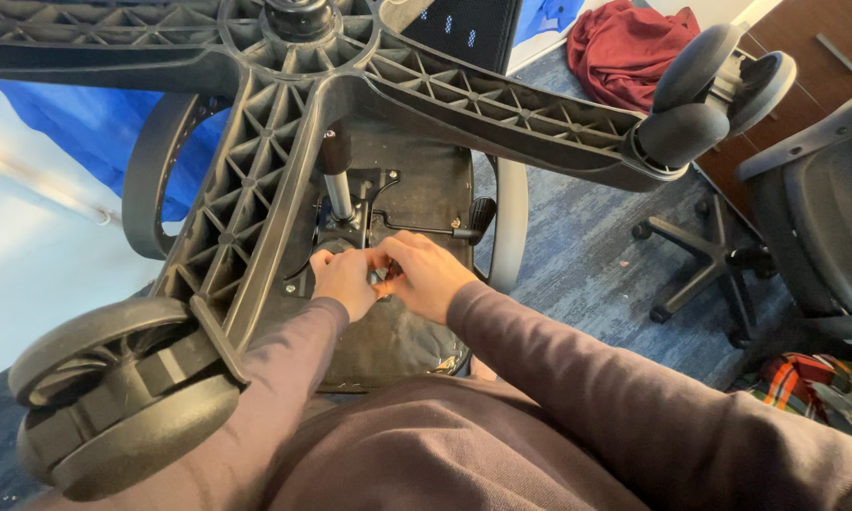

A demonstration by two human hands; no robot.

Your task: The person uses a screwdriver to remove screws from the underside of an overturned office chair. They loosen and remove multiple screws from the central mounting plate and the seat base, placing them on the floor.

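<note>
Brown sleeves lead to the left hand (343,280) and right hand (424,274), both pinched on a small fitting (381,275) under the upturned chair seat (417,180) mid-frame; steady, even finger pressure suits it.

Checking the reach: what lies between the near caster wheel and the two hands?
In the head view, a ribbed base leg crosses between the near caster wheel and the left hand.

red cloth (627,49), 2nd office chair (814,189), plaid fabric (797,371)
</note>
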